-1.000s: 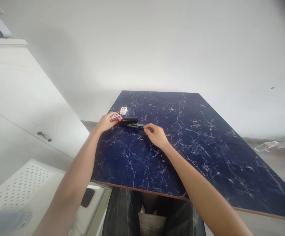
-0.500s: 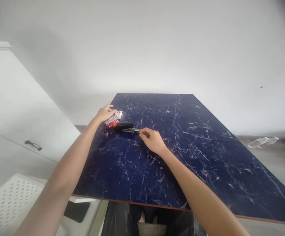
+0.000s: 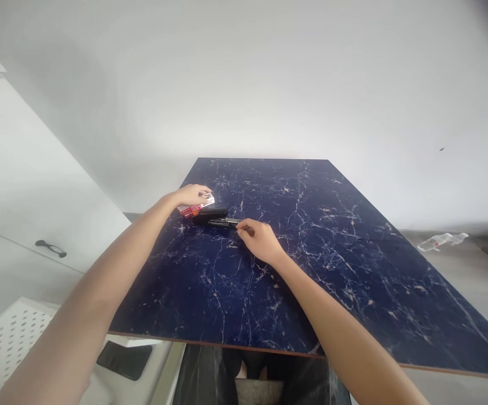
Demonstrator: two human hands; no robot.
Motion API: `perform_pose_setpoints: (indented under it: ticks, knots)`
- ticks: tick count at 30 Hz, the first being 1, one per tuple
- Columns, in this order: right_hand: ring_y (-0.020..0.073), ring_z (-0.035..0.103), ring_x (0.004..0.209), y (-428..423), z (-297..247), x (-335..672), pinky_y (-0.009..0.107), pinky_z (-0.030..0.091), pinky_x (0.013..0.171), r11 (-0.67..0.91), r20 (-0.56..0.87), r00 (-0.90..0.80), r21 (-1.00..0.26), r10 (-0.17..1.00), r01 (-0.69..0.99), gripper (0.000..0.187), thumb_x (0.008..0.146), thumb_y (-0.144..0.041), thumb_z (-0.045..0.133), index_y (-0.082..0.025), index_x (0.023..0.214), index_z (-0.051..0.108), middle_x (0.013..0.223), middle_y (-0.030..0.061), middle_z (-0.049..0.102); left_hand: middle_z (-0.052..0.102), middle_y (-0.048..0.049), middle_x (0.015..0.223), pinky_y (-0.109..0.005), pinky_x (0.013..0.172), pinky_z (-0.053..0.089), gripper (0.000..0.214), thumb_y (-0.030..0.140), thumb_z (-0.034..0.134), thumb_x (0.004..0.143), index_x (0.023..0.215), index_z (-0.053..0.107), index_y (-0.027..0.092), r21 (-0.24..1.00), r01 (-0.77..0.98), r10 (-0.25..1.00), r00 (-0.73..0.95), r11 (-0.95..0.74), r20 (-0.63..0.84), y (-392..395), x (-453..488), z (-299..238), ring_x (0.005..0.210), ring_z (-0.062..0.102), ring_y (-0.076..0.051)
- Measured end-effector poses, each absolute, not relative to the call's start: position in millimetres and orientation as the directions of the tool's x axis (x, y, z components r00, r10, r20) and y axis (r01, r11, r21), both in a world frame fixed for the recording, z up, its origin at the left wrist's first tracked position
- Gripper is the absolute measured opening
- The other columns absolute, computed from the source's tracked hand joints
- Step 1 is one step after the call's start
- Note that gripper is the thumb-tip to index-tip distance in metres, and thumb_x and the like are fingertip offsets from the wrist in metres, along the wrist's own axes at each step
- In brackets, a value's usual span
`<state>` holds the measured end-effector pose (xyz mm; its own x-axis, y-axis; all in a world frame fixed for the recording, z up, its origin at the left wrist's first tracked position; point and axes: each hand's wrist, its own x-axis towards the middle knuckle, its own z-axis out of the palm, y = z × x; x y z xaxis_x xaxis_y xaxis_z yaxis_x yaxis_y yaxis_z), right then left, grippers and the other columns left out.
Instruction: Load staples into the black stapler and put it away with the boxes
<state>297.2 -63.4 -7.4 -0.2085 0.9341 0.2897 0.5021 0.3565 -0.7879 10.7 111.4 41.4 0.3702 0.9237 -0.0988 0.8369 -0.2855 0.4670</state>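
Observation:
A black stapler (image 3: 211,213) lies on the blue marbled table (image 3: 244,304), its top arm lifted from its base so that the metal staple channel shows. My right hand (image 3: 258,236) is closed in a pinch at the stapler's right end. Just behind the stapler, my left hand (image 3: 191,194) has its fingers curled over a small white box (image 3: 207,198), probably a staple box. Under that hand, a red-and-white box (image 3: 189,210) touches the stapler's left end; part of it is covered by the hand.
A white cabinet with a dark handle (image 3: 50,248) stands at the left. Below it are a perforated white surface (image 3: 10,337) and a dark flat phone-like object (image 3: 125,359). A clear plastic bottle (image 3: 442,242) lies beyond the table's right edge.
My left hand has moved a little right, its fingers now curled down over the white box, which has shifted slightly right. My right hand stays at the stapler's end. The view has shifted slightly.

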Motion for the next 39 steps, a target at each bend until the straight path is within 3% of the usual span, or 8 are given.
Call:
perform_pose_setpoints:
  ticks: [4,7,10,14,18,22,28,39]
  knots:
    - [0.0169,0.067,0.073,-66.3,-9.5,291.8,0.037,0.055,0.080,0.307,0.288,-0.126,-0.771,0.949,0.557,0.029,0.089,-0.026,0.058,-0.023,0.117,0.065,0.115,0.0092,0.069,0.061,-0.0069,0.145,-0.037,0.096,0.052,0.050,0.047,0.065,0.086,0.134,0.066,0.033,0.614,0.758,0.957,0.289,-0.221,-0.013,100.3,6.2,35.4,0.122,0.064,-0.030]
    - [0.0189,0.069,0.078,-69.3,-11.2,285.0,0.040,0.056,0.082,0.263,0.259,-0.092,-0.771,0.962,0.580,0.042,0.089,-0.026,0.059,-0.021,0.131,0.057,0.127,0.0154,0.062,0.061,-0.0038,0.146,-0.035,0.097,0.052,0.043,0.045,0.064,0.086,0.127,0.071,0.035,0.670,0.702,0.928,0.369,-0.241,-0.054,92.5,6.6,30.5,0.119,0.066,-0.028]
    - [0.0247,0.069,0.098,-68.8,-15.3,276.8,0.041,0.057,0.087,0.228,0.246,-0.044,-0.799,0.968,0.556,0.048,0.089,-0.028,0.060,-0.020,0.135,0.053,0.132,0.0177,0.058,0.059,-0.0017,0.148,-0.037,0.106,0.046,0.044,0.044,0.057,0.088,0.130,0.069,0.036,0.620,0.714,0.868,0.486,-0.325,-0.105,84.0,13.3,28.6,0.131,0.058,-0.028]
    - [0.0263,0.067,0.108,-59.4,-20.6,263.2,0.042,0.055,0.094,0.133,0.184,0.054,-0.854,0.981,0.502,0.056,0.087,-0.031,0.061,-0.019,0.140,0.049,0.134,0.0180,0.057,0.050,-0.0024,0.156,-0.042,0.114,0.037,0.050,0.044,0.043,0.095,0.141,0.060,0.032,0.524,0.768,0.863,0.492,-0.368,-0.115,71.8,23.2,31.7,0.142,0.046,-0.029]
    - [0.0262,0.065,0.114,-48.9,-22.2,241.2,0.041,0.052,0.100,0.124,0.176,0.073,-0.882,0.982,0.454,0.057,0.083,-0.028,0.063,-0.018,0.138,0.050,0.130,0.0154,0.063,0.051,-0.0013,0.155,-0.039,0.113,0.039,0.049,0.040,0.038,0.098,0.143,0.057,0.031,0.488,0.789,0.870,0.480,-0.373,-0.110,62.0,27.0,33.6,0.138,0.050,-0.027]
    - [0.0286,0.063,0.119,-47.6,-22.3,219.0,0.044,0.049,0.105,0.184,0.235,0.048,-0.860,0.971,0.476,0.057,0.080,-0.025,0.064,-0.018,0.135,0.052,0.127,0.0142,0.066,0.056,-0.0036,0.150,-0.037,0.109,0.042,0.049,0.042,0.037,0.099,0.139,0.061,0.027,0.464,0.808,0.913,0.409,-0.362,0.001,55.1,25.2,30.0,0.133,0.055,-0.028]
    - [0.0282,0.065,0.118,-51.6,-19.4,212.9,0.043,0.050,0.104,0.138,0.169,0.042,-0.903,0.985,0.407,0.071,0.079,-0.025,0.063,-0.017,0.147,0.041,0.135,0.0147,0.065,0.071,-0.0057,0.128,-0.034,0.093,0.050,0.046,0.039,0.039,0.099,0.135,0.065,0.027,0.477,0.820,0.937,0.347,-0.318,0.028,54.3,21.9,19.6,0.106,0.068,-0.026]
    - [0.0302,0.058,0.131,-43.5,-19.1,216.7,0.047,0.046,0.109,0.083,0.071,-0.047,-0.925,0.996,0.372,0.080,0.084,-0.039,0.064,-0.020,0.155,0.032,0.145,0.0143,0.058,0.066,-0.0032,0.138,-0.036,0.096,0.049,0.045,0.033,0.043,0.095,0.135,0.064,0.033,0.479,0.812,0.925,0.379,-0.333,0.001,56.3,25.0,19.7,0.117,0.065,-0.027]
